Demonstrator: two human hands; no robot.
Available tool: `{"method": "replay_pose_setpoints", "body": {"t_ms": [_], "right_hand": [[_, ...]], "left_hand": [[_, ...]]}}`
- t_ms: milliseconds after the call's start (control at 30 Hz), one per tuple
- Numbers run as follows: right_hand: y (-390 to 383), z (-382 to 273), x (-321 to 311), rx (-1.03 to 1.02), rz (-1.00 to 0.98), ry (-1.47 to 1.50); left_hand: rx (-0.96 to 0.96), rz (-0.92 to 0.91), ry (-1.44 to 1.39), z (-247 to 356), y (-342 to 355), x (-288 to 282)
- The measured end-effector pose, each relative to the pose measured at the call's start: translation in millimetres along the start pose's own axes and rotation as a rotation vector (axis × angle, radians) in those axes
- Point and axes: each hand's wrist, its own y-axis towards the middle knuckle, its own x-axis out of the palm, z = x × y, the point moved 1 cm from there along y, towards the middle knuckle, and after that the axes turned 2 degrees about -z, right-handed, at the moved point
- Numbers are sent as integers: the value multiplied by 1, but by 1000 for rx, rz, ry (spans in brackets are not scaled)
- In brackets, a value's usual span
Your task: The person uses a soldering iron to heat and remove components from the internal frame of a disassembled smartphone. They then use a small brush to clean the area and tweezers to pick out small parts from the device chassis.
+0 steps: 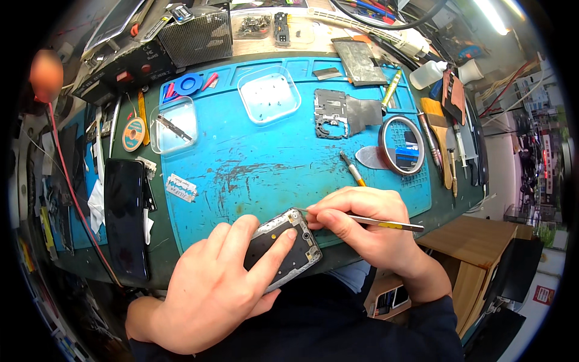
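Observation:
My left hand (220,280) is wrapped over an opened phone body (276,236), with the index finger stretched across its dark face. The phone is tilted at the near edge of the blue mat (241,199). Its silvery frame and a round camera opening show at the right end. In my right hand (368,226), a pair of slim metal tweezers (389,224) is pinched between thumb and fingers. The thin tip meets the phone's upper corner; whether it grips anything there is too small to tell.
A clear tray with tiny screws (268,96) and another with a dark strip (172,130) stand on the mat. Nearby lie a razor blade (181,187), a black phone cover plate (332,114), a tape roll (386,145), a yellow-handled tool (353,170) and a dark phone (125,217).

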Motion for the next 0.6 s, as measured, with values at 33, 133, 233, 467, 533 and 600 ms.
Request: {"method": "replay_pose_setpoints", "body": {"t_ms": [33, 133, 233, 467, 533, 600], "right_hand": [[0, 0, 1, 7, 11, 1], [7, 0, -1, 22, -57, 44], [8, 0, -3, -24, -91, 45], [3, 1, -18, -299, 170, -477], [-2, 2, -16, -292, 65, -370], [-3, -4, -11, -251, 80, -298]], "left_hand": [[1, 8, -3, -1, -1, 1], [-9, 17, -8, 0, -2, 2], [-10, 4, -6, 0, -1, 0], [47, 81, 70, -5, 0, 4], [89, 89, 97, -9, 1, 6], [128, 71, 129, -14, 3, 4]]}}
